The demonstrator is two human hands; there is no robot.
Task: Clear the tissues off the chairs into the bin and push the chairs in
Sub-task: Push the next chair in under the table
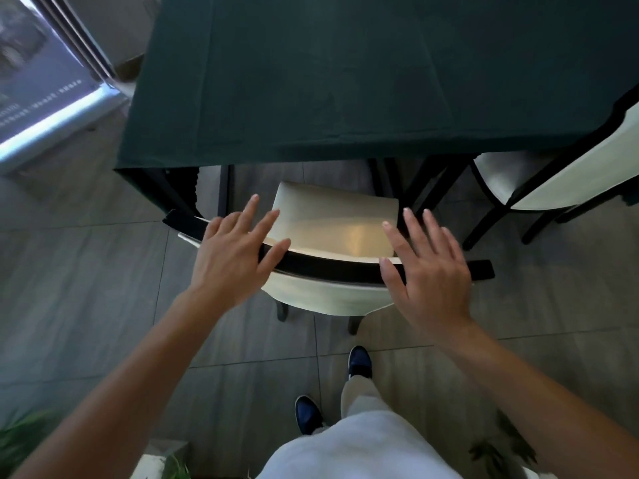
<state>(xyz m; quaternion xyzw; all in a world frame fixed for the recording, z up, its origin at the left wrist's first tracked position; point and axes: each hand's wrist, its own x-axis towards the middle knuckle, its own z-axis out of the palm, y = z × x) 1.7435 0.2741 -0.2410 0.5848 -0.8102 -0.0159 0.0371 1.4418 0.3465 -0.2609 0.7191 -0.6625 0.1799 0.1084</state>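
A cream chair [332, 226] with a black frame stands right in front of me, its seat bare and partly tucked under the table [345, 81], which is draped in a dark green cloth. My left hand [231, 257] and my right hand [428, 267] hover flat over the two ends of the black top rail of the backrest, fingers spread, holding nothing. No tissue and no bin show in this view.
A second cream chair [539, 178] stands at the table's right side, angled outward. A window with a bright sill [52, 126] is at the left. Potted leaves [20, 440] sit at the lower left and at the lower right [498, 447]. My feet stand on grey floor tiles.
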